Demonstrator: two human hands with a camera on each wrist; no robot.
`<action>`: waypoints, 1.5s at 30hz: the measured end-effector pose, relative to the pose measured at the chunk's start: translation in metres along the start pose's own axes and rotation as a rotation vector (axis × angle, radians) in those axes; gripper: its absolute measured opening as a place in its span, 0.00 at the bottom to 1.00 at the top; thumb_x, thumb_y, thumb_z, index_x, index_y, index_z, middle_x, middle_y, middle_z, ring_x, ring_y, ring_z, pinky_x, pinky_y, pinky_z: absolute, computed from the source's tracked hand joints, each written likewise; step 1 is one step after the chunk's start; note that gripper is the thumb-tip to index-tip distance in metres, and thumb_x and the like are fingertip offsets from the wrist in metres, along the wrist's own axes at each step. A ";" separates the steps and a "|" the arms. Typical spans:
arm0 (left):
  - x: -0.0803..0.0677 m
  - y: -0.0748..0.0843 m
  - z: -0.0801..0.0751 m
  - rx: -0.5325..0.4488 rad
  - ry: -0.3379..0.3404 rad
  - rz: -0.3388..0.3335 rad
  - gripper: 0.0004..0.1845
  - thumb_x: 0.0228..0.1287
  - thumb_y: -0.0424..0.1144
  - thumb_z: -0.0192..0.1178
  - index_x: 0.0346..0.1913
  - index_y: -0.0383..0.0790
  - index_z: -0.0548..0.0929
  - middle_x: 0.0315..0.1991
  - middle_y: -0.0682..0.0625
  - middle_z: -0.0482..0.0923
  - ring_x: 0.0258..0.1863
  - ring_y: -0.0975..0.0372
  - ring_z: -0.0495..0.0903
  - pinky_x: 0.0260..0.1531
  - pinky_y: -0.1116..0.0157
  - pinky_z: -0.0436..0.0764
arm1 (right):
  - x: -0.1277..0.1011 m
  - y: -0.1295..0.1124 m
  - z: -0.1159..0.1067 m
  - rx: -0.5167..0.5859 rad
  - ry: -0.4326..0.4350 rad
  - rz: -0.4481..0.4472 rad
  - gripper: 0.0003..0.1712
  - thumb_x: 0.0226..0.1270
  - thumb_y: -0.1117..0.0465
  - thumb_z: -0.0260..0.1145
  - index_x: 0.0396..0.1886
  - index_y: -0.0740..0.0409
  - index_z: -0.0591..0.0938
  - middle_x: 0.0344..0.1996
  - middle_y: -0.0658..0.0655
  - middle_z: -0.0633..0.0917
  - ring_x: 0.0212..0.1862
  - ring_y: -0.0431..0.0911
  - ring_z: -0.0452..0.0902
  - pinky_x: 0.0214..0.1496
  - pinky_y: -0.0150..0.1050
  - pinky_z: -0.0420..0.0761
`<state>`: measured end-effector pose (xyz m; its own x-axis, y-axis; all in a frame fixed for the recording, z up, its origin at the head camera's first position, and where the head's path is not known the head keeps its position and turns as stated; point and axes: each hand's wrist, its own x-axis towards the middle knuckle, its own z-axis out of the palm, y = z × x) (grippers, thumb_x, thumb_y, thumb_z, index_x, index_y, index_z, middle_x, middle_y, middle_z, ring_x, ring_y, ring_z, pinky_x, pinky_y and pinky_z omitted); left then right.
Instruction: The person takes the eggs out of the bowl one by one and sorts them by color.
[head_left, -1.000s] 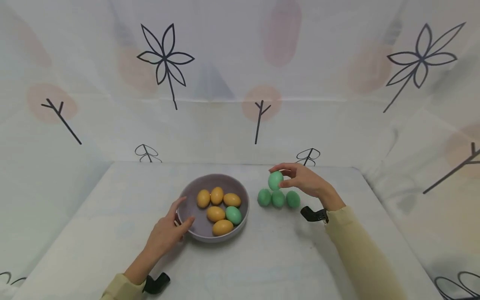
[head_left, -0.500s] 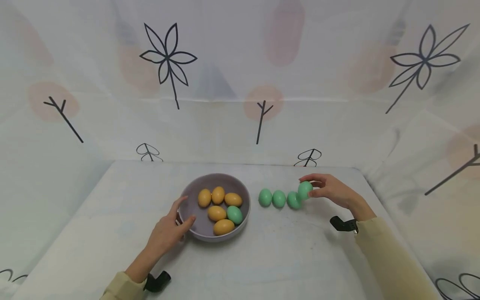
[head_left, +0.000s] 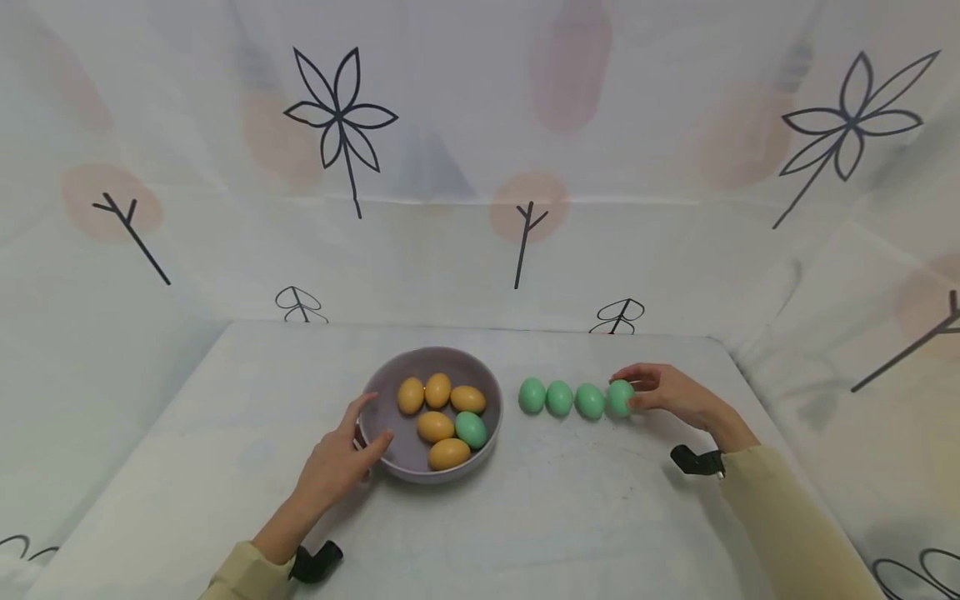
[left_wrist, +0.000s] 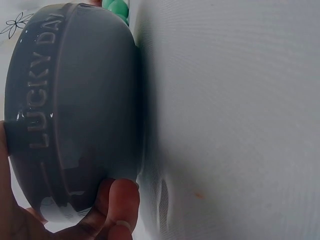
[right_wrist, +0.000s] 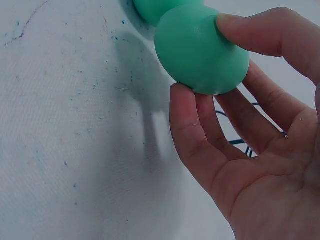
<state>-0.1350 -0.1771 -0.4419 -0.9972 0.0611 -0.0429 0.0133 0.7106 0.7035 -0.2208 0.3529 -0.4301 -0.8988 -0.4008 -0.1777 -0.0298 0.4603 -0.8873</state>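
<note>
My left hand [head_left: 333,467] grips the near left side of a round purple-grey bowl [head_left: 397,461], thumb over its rim. In the left wrist view, raised lettering runs along the outer wall of the bowl [left_wrist: 95,100], and fingers curl beneath it. Inside lie several orange-yellow eggs [head_left: 448,455] and one green egg [head_left: 471,430]. To the right of the bowl, my right hand [head_left: 678,396] pinches a green egg [head_left: 620,398] at the right end of a row of green eggs. Thumb and fingertips hold this egg [right_wrist: 200,50] in the right wrist view.
Three other green eggs, the nearest to the bowl being the left one [head_left: 532,395], complete the row on the white-covered table [head_left: 540,508]. Behind the table hangs a pale cloth [head_left: 435,267] printed with flowers and twigs.
My right hand has carried the green egg rightward from above the row and lowered it to the row's right end. My left hand has stayed on the bowl.
</note>
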 end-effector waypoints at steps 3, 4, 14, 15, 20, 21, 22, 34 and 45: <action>0.000 -0.001 0.000 -0.001 -0.001 0.003 0.37 0.68 0.56 0.61 0.75 0.57 0.58 0.27 0.50 0.75 0.17 0.61 0.76 0.21 0.62 0.70 | 0.001 0.002 0.001 -0.007 -0.002 0.007 0.31 0.61 0.63 0.71 0.63 0.66 0.74 0.61 0.66 0.77 0.67 0.64 0.66 0.55 0.39 0.76; 0.000 -0.001 0.000 -0.002 -0.001 0.004 0.37 0.68 0.55 0.61 0.75 0.57 0.58 0.27 0.50 0.75 0.17 0.61 0.76 0.21 0.62 0.70 | 0.002 0.002 0.002 -0.008 -0.002 0.009 0.31 0.61 0.63 0.71 0.63 0.66 0.75 0.61 0.66 0.77 0.67 0.64 0.66 0.54 0.39 0.76; 0.000 -0.001 0.000 -0.002 -0.005 -0.003 0.37 0.68 0.56 0.61 0.75 0.57 0.58 0.28 0.50 0.75 0.18 0.62 0.76 0.22 0.62 0.71 | 0.006 0.007 0.006 -0.005 0.008 0.035 0.32 0.61 0.63 0.72 0.64 0.68 0.74 0.62 0.68 0.76 0.66 0.64 0.67 0.53 0.39 0.78; 0.000 -0.002 0.000 -0.004 -0.006 -0.001 0.37 0.68 0.56 0.61 0.75 0.57 0.58 0.28 0.50 0.75 0.18 0.62 0.77 0.22 0.62 0.71 | 0.006 0.007 0.006 -0.005 0.007 0.037 0.33 0.61 0.62 0.72 0.65 0.68 0.74 0.62 0.68 0.76 0.66 0.63 0.67 0.52 0.39 0.78; 0.000 -0.001 0.000 -0.014 -0.006 0.003 0.37 0.68 0.55 0.61 0.75 0.57 0.59 0.27 0.50 0.75 0.18 0.61 0.77 0.22 0.62 0.71 | 0.005 0.007 0.007 -0.025 0.004 0.027 0.34 0.62 0.61 0.72 0.66 0.66 0.74 0.64 0.66 0.75 0.67 0.63 0.67 0.55 0.41 0.75; 0.000 -0.001 0.000 -0.013 -0.005 0.002 0.37 0.68 0.55 0.61 0.75 0.57 0.59 0.27 0.50 0.75 0.18 0.61 0.77 0.22 0.62 0.71 | 0.005 0.007 0.007 -0.032 0.004 0.021 0.34 0.62 0.60 0.72 0.67 0.66 0.74 0.64 0.66 0.75 0.67 0.63 0.67 0.56 0.42 0.74; 0.000 -0.001 0.000 -0.013 -0.006 0.001 0.37 0.68 0.55 0.61 0.75 0.57 0.59 0.27 0.50 0.75 0.18 0.61 0.77 0.22 0.62 0.71 | 0.005 0.007 0.007 -0.040 0.005 0.016 0.35 0.62 0.60 0.72 0.67 0.65 0.74 0.64 0.66 0.75 0.67 0.62 0.67 0.57 0.42 0.73; -0.003 0.004 -0.004 -0.019 -0.007 0.007 0.37 0.68 0.55 0.61 0.75 0.55 0.59 0.27 0.49 0.75 0.18 0.61 0.76 0.22 0.62 0.70 | 0.004 0.006 0.008 -0.077 0.029 0.023 0.34 0.63 0.59 0.72 0.68 0.63 0.74 0.65 0.63 0.75 0.68 0.62 0.67 0.64 0.59 0.65; 0.000 0.000 -0.001 -0.004 0.000 0.009 0.37 0.67 0.54 0.62 0.75 0.57 0.59 0.27 0.50 0.75 0.18 0.61 0.77 0.21 0.62 0.71 | 0.001 0.007 0.006 -0.078 0.037 0.010 0.32 0.63 0.60 0.71 0.66 0.65 0.75 0.64 0.65 0.76 0.68 0.64 0.65 0.65 0.62 0.63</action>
<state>-0.1348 -0.1781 -0.4414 -0.9971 0.0671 -0.0368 0.0216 0.7075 0.7064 -0.2191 0.3510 -0.4393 -0.9147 -0.3669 -0.1696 -0.0533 0.5254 -0.8492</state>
